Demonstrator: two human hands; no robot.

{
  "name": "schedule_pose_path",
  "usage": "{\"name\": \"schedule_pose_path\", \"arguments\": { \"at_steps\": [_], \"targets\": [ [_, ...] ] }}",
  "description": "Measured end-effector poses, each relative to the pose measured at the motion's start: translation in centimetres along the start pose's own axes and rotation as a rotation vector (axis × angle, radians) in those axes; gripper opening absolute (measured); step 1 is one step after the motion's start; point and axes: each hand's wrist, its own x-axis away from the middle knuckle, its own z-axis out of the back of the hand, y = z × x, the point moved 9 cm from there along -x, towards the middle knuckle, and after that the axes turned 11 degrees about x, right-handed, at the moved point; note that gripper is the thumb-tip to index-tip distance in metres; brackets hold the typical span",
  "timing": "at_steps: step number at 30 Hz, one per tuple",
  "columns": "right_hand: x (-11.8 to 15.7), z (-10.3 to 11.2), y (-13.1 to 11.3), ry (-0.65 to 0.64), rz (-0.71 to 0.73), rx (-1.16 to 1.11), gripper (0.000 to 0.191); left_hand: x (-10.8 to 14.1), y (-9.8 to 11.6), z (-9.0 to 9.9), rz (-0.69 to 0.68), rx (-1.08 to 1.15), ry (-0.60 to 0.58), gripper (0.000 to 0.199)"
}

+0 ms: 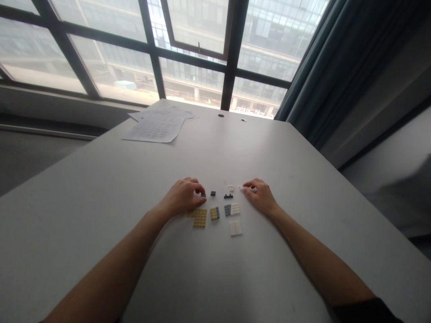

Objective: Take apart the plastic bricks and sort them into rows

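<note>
My left hand (183, 196) rests on the table at the left of a group of toy building bricks, thumb and forefinger closed on a small dark grey brick (203, 195). Across the group, my right hand (261, 196) pinches a small white piece (241, 189), partly hidden by the fingers. Between the hands lie a dark brick (213, 193), a black studded piece (228, 196) and a white piece (231, 188). Nearer to me are tan plates (200, 218), a tan and grey-blue block (214, 213), grey-blue (228, 210) and white studded plates (235, 208), and smooth white tiles (236, 229).
Sheets of paper (156, 128) with writing lie at the table's far left. Two small round fittings, one dark (221, 115), sit near the far edge of the white table (101, 215). Windows stand beyond, and a dark curtain (323, 76) hangs at the right.
</note>
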Motion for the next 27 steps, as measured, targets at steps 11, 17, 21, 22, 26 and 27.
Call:
{"name": "schedule_pose_path", "arguments": {
  "at_steps": [11, 17, 21, 22, 26, 27],
  "targets": [
    [0.0, -1.1, -1.0, -0.037, 0.111, 0.056, 0.018, 0.2, -0.6, -0.3, 0.023, 0.016, 0.008, 0.02],
    [0.0, -0.7, -0.8, -0.03, 0.072, 0.018, 0.016, 0.1, -0.7, -0.2, 0.032, 0.01, 0.008, 0.026],
    [0.2, -0.4, -0.9, -0.044, 0.062, -0.021, 0.016, -0.4, -0.1, -0.2, -0.004, 0.001, 0.043, 0.024],
    [0.3, -0.3, -1.1, -0.052, 0.082, -0.018, 0.016, -0.5, 0.3, -0.2, -0.026, -0.01, 0.046, 0.022],
    [0.7, -0.3, -1.9, -0.095, 0.137, -0.008, 0.017, -1.3, 1.8, -0.7, -0.085, -0.099, 0.024, 0.017],
    [0.7, -0.4, -2.0, -0.107, 0.137, -0.011, 0.017, -1.5, 2.0, -0.9, -0.087, -0.122, 0.013, 0.016]
  ]
}}
